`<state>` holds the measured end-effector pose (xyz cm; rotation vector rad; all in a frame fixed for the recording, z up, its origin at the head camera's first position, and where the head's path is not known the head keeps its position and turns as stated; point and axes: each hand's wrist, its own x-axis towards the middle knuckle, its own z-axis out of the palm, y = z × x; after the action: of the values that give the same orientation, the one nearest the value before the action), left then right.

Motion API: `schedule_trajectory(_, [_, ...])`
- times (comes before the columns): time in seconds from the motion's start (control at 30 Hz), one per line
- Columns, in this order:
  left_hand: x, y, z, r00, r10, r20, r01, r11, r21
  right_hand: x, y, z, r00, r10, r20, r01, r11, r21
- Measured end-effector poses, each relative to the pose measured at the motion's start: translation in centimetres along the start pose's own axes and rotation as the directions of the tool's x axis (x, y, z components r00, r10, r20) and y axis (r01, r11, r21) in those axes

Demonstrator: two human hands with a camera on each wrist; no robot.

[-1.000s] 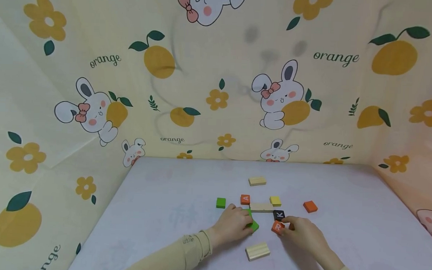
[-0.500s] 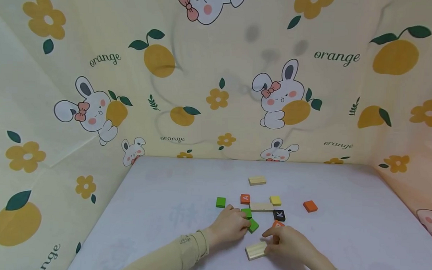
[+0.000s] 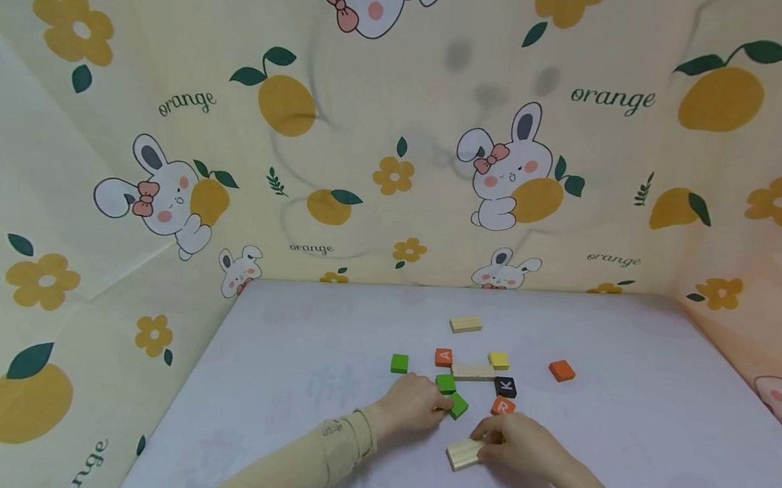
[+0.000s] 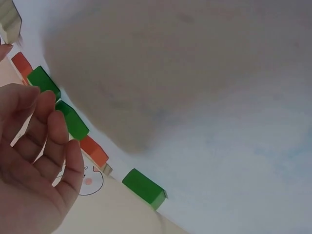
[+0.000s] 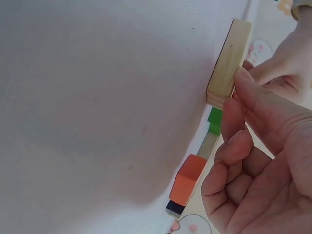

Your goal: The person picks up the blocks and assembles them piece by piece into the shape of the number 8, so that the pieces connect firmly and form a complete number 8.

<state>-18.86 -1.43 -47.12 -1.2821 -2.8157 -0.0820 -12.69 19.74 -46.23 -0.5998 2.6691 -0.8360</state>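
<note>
My left hand (image 3: pixel 411 404) rests at the left side of a tilted green block (image 3: pixel 458 406), its fingertips right at the edge. In the left wrist view its fingers are loosely bent beside that green block (image 4: pixel 44 84). My right hand (image 3: pixel 520 442) pinches the right end of a pale wooden block (image 3: pixel 463 454) near the front, between thumb and fingers. This wooden block (image 5: pixel 226 63) is seen lengthwise in the right wrist view. Another green block (image 3: pixel 446 384) lies just behind the tilted one. Behind my right hand is an orange lettered block (image 3: pixel 504 406).
A flat wooden strip (image 3: pixel 473 372) lies amid an orange A block (image 3: pixel 444 357), a yellow block (image 3: pixel 499 360) and a black K block (image 3: pixel 505 386). Farther out are a green block (image 3: pixel 399 363), an orange block (image 3: pixel 562 370) and a wooden block (image 3: pixel 466 324).
My right hand has left the orange lettered block, come forward and left, and taken hold of the front wooden block. My left hand has drawn back slightly, uncovering more of the green blocks.
</note>
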Motion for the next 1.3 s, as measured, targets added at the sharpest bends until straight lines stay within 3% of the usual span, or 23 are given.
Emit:
schedule_trajectory(0.17, [-0.1, -0.18, 0.27, 1.0, -0.027, 0.009, 0.028, 0.999, -0.028, -0.1, 0.23, -0.14, 0.999, 0.021, -0.032, -0.021, 1.0, -0.013])
schedule_trajectory(0.43, [-0.31, -0.17, 0.6, 0.999, -0.025, -0.048, 0.023, 0.999, -0.029, 0.01, 0.35, -0.34, 0.984, 0.136, -0.111, -0.146, 0.986, -0.086])
schedule_trajectory(0.67, [-0.33, -0.08, 0.49, 0.998, -0.029, -0.056, 0.027, 0.999, -0.042, 0.08, 0.81, -0.43, 0.974, 0.069, -0.216, -0.107, 0.979, -0.173])
schedule_trajectory(1.3, [-0.58, 0.11, 0.28, 0.998, -0.047, -0.031, 0.046, 0.998, -0.039, 0.37, 0.62, -0.47, 0.966, 0.101, -0.238, -0.138, 0.98, -0.146])
